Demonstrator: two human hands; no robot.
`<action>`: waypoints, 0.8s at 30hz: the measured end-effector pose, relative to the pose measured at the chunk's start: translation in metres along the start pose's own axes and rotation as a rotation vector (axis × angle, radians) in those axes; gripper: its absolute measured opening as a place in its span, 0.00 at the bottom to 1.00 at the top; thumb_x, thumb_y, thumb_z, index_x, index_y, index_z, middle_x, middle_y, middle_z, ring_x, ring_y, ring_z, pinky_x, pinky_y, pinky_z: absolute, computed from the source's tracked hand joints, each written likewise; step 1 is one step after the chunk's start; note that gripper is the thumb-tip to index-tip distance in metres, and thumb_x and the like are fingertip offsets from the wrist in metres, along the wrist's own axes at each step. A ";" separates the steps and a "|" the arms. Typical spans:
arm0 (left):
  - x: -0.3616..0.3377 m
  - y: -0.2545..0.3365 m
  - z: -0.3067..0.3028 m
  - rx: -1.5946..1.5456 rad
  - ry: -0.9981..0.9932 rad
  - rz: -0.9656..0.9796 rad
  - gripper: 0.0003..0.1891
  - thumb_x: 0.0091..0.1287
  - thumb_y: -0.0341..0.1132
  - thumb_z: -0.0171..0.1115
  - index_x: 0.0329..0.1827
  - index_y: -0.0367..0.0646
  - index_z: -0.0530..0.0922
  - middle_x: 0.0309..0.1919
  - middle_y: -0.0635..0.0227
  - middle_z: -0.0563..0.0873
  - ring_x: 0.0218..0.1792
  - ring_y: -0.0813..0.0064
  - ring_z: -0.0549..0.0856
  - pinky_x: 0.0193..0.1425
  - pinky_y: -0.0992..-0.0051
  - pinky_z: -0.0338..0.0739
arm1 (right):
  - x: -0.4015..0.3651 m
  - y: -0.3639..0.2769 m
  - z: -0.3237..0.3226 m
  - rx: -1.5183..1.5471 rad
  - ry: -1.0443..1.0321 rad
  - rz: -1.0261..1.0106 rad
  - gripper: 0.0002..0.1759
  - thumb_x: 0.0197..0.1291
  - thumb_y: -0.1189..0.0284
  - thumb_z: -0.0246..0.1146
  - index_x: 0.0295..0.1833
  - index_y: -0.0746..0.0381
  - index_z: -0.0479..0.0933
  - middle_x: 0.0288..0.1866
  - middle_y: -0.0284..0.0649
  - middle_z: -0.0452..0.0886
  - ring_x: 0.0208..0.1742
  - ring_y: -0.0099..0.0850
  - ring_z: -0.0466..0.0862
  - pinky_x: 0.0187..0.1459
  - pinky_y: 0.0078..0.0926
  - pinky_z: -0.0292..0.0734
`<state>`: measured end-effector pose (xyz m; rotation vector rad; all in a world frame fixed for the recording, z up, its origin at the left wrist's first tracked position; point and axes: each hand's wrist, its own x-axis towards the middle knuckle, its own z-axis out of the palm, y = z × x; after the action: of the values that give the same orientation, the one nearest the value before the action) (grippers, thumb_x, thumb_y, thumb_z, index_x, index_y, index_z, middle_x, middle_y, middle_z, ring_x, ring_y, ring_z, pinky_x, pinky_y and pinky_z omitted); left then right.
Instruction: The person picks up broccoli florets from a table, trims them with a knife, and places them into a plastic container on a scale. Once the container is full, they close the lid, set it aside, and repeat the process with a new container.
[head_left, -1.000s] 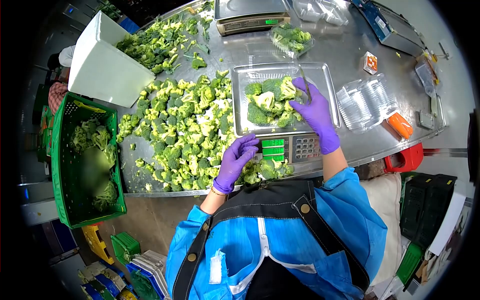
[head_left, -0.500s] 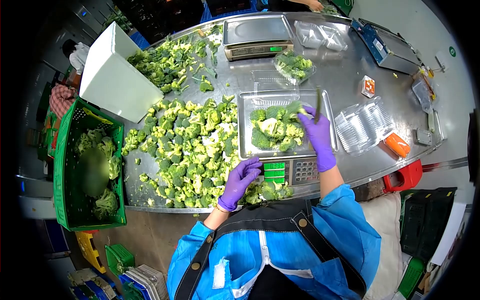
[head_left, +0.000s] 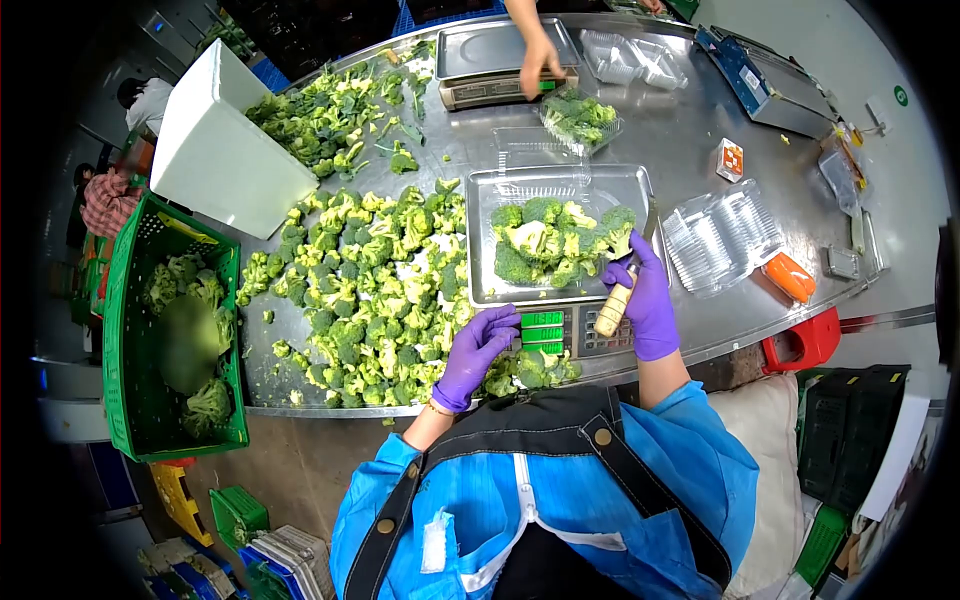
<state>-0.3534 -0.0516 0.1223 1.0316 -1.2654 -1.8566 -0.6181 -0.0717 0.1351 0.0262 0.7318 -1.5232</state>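
Observation:
My right hand (head_left: 648, 305), in a purple glove, is wrapped round a knife with a pale yellow handle (head_left: 613, 308); its dark blade points away from me. At the fingertips is a broccoli floret (head_left: 618, 228), by the right side of a clear plastic clamshell's florets (head_left: 540, 243). That clamshell rests on the steel pan (head_left: 480, 270) of a scale, its lid (head_left: 540, 150) folded back. My left hand (head_left: 476, 355), also gloved, holds nothing, fingers loosely stretched beside the scale's lit green display (head_left: 543, 333). Loose florets (head_left: 370, 290) lie to its left.
A white bin (head_left: 225, 150) lies tipped beside a green crate (head_left: 120, 350). Across the table, a co-worker's bare hand (head_left: 541, 65) is over a second scale (head_left: 490, 95), near a filled clamshell (head_left: 580, 120). Empty clamshells (head_left: 722, 238) and an orange packet (head_left: 790, 278) lie at right.
My right hand has turned and lowered, bringing the knife handle over the keypad and the floret to the clamshell's right side. A co-worker's hand has reached in over the far scale.

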 end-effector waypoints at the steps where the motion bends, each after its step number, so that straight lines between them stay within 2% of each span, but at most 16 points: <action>1: -0.001 -0.002 0.000 -0.010 -0.002 0.005 0.20 0.65 0.28 0.55 0.60 0.33 0.67 0.53 0.57 0.79 0.51 0.72 0.79 0.59 0.74 0.71 | 0.000 0.002 0.000 -0.018 0.009 0.001 0.11 0.63 0.65 0.55 0.45 0.61 0.71 0.30 0.33 0.72 0.12 0.20 0.60 0.25 0.22 0.66; 4: -0.003 -0.001 0.002 -0.006 -0.001 0.012 0.20 0.65 0.27 0.55 0.60 0.33 0.68 0.52 0.58 0.79 0.51 0.73 0.79 0.59 0.75 0.71 | -0.007 0.006 0.008 -0.041 0.018 0.023 0.11 0.63 0.65 0.54 0.45 0.61 0.71 0.29 0.33 0.72 0.13 0.19 0.61 0.27 0.22 0.67; 6: 0.000 -0.001 0.000 -0.025 -0.018 0.000 0.23 0.63 0.26 0.57 0.62 0.35 0.65 0.55 0.58 0.77 0.51 0.73 0.78 0.58 0.75 0.71 | -0.014 0.013 0.016 -0.225 -0.001 -0.019 0.11 0.64 0.65 0.54 0.45 0.61 0.71 0.30 0.33 0.72 0.12 0.19 0.62 0.27 0.20 0.67; 7: 0.002 0.003 0.003 -0.007 -0.010 0.075 0.26 0.62 0.26 0.59 0.64 0.36 0.63 0.56 0.58 0.75 0.51 0.74 0.78 0.57 0.76 0.71 | -0.015 0.017 0.014 -0.232 -0.101 0.036 0.12 0.64 0.64 0.53 0.45 0.61 0.71 0.24 0.33 0.71 0.13 0.20 0.63 0.27 0.21 0.68; 9: 0.005 0.013 0.007 0.053 -0.004 0.190 0.34 0.58 0.24 0.61 0.68 0.39 0.57 0.60 0.59 0.71 0.50 0.74 0.77 0.56 0.76 0.72 | -0.018 0.033 0.009 -0.304 -0.131 0.129 0.14 0.61 0.62 0.57 0.44 0.61 0.70 0.22 0.32 0.70 0.13 0.20 0.64 0.27 0.21 0.68; 11: 0.009 0.021 0.014 0.057 0.060 0.254 0.33 0.57 0.23 0.62 0.67 0.36 0.61 0.57 0.58 0.74 0.47 0.79 0.76 0.52 0.79 0.71 | -0.023 0.048 0.008 -0.417 -0.176 0.291 0.18 0.57 0.60 0.62 0.44 0.61 0.68 0.20 0.31 0.68 0.14 0.21 0.64 0.26 0.21 0.67; 12: 0.009 0.022 0.015 0.046 0.083 0.260 0.31 0.56 0.23 0.62 0.65 0.36 0.63 0.56 0.59 0.75 0.45 0.81 0.76 0.51 0.81 0.71 | -0.030 0.055 0.019 -0.453 -0.117 0.314 0.13 0.64 0.61 0.54 0.38 0.60 0.71 0.11 0.32 0.64 0.13 0.21 0.65 0.26 0.22 0.68; 13: 0.007 0.023 0.015 0.060 0.146 0.216 0.26 0.57 0.24 0.63 0.61 0.36 0.69 0.45 0.65 0.79 0.38 0.86 0.75 0.45 0.84 0.71 | -0.033 0.059 0.022 -0.454 -0.156 0.299 0.12 0.63 0.62 0.55 0.38 0.61 0.71 0.12 0.31 0.64 0.13 0.21 0.65 0.25 0.21 0.67; 14: 0.006 0.026 0.015 0.059 0.149 0.217 0.26 0.57 0.24 0.63 0.61 0.36 0.69 0.45 0.65 0.79 0.38 0.86 0.75 0.45 0.84 0.71 | -0.034 0.061 0.024 -0.453 -0.194 0.282 0.12 0.62 0.62 0.56 0.38 0.61 0.71 0.13 0.31 0.64 0.13 0.21 0.66 0.24 0.20 0.66; 15: 0.005 0.029 0.014 0.033 0.175 0.189 0.24 0.57 0.24 0.63 0.59 0.36 0.71 0.40 0.69 0.79 0.36 0.87 0.74 0.43 0.85 0.71 | -0.034 0.061 0.023 -0.455 -0.196 0.283 0.12 0.62 0.62 0.56 0.38 0.61 0.71 0.13 0.31 0.64 0.13 0.21 0.66 0.24 0.20 0.66; 17: 0.005 0.031 0.012 0.010 0.203 0.171 0.22 0.59 0.23 0.62 0.58 0.38 0.73 0.27 0.78 0.76 0.30 0.90 0.74 0.38 0.88 0.71 | -0.032 0.061 0.022 -0.558 -0.260 0.192 0.18 0.54 0.64 0.65 0.43 0.64 0.69 0.19 0.30 0.66 0.15 0.19 0.66 0.23 0.19 0.64; 18: 0.004 0.031 0.011 0.011 0.203 0.171 0.22 0.59 0.23 0.62 0.58 0.38 0.73 0.27 0.78 0.76 0.30 0.90 0.74 0.38 0.88 0.71 | -0.033 0.060 0.023 -0.558 -0.260 0.192 0.18 0.54 0.64 0.65 0.43 0.64 0.69 0.19 0.30 0.66 0.15 0.19 0.66 0.23 0.19 0.64; 20: 0.003 0.032 0.010 0.035 0.165 0.125 0.23 0.58 0.24 0.63 0.59 0.37 0.72 0.35 0.73 0.79 0.34 0.87 0.75 0.42 0.85 0.72 | -0.039 0.057 0.027 -0.709 -0.313 0.173 0.20 0.53 0.68 0.67 0.46 0.67 0.68 0.20 0.30 0.67 0.15 0.18 0.67 0.21 0.17 0.62; 21: 0.004 0.031 0.012 0.035 0.161 0.125 0.23 0.58 0.24 0.63 0.59 0.37 0.72 0.35 0.73 0.79 0.34 0.87 0.75 0.42 0.85 0.72 | -0.036 0.058 0.025 -0.729 -0.291 0.176 0.24 0.51 0.70 0.68 0.49 0.70 0.67 0.21 0.30 0.68 0.15 0.17 0.68 0.19 0.16 0.63; 22: 0.006 0.029 0.013 0.079 0.140 0.208 0.25 0.57 0.24 0.63 0.60 0.37 0.70 0.41 0.70 0.79 0.36 0.85 0.75 0.45 0.83 0.72 | -0.035 0.058 0.023 -0.729 -0.290 0.172 0.24 0.51 0.70 0.68 0.49 0.70 0.67 0.21 0.30 0.68 0.15 0.17 0.68 0.19 0.16 0.63; 24: 0.010 0.022 0.011 0.130 0.095 0.306 0.29 0.56 0.25 0.64 0.63 0.35 0.66 0.55 0.63 0.75 0.43 0.80 0.76 0.52 0.79 0.72 | -0.033 0.056 0.024 -0.635 -0.077 0.078 0.24 0.51 0.72 0.66 0.50 0.71 0.65 0.22 0.30 0.69 0.12 0.19 0.67 0.19 0.18 0.65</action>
<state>-0.3662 -0.0624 0.1433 0.9216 -1.4145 -1.4953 -0.5537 -0.0485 0.1455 -0.4717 1.1089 -1.1567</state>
